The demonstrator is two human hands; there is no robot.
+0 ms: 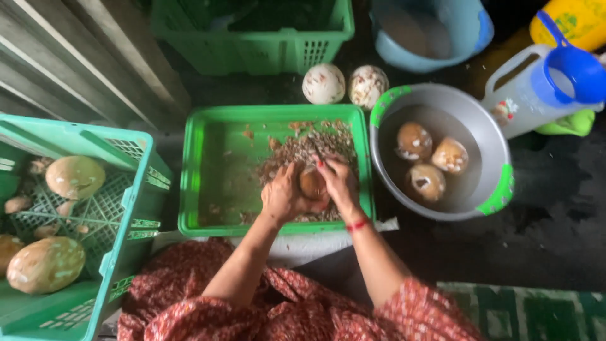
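Small brown coconut [312, 183], hard, round, probably slippery where pared; best cupped around its sides. Held over the green tray [214, 221] above a heap of brown shavings [303, 148]. Left hand [283, 196] wrapped around it, right hand [338, 183] clasping it too, possibly with a blade, unclear. Beside, grey basin [492, 139] holding three peeled coconuts [432, 164]

tray [214, 126]: green | basin [499, 136]: grey, green handles | bucket [467, 25]: blue | jug lid [577, 72]: blue | sleeves [189, 278]: red, patterned | coconut [312, 183]: brown | wristband [358, 224]: red
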